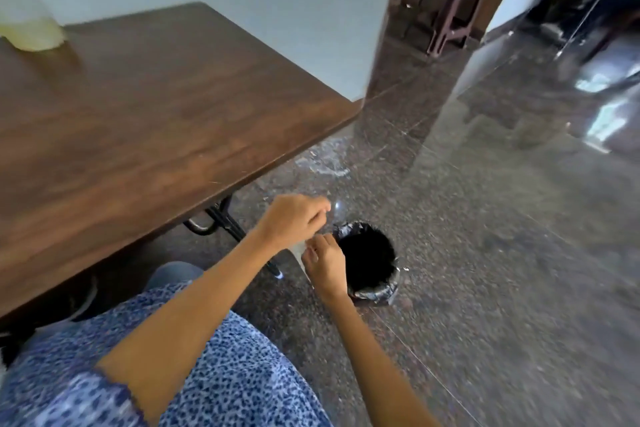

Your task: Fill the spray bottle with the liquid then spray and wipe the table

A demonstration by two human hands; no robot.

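With both hands, left [294, 218] and right [325, 262], curled over the bin [372, 262], contents unclear, I'd grip that light, slippery bottle [27, 24] mid-body.

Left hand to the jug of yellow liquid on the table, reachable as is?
Probably not without a big reach: the left hand is down by the bin, off the table edge; the jug sits at the far-left corner. Nothing blocks the tabletop.
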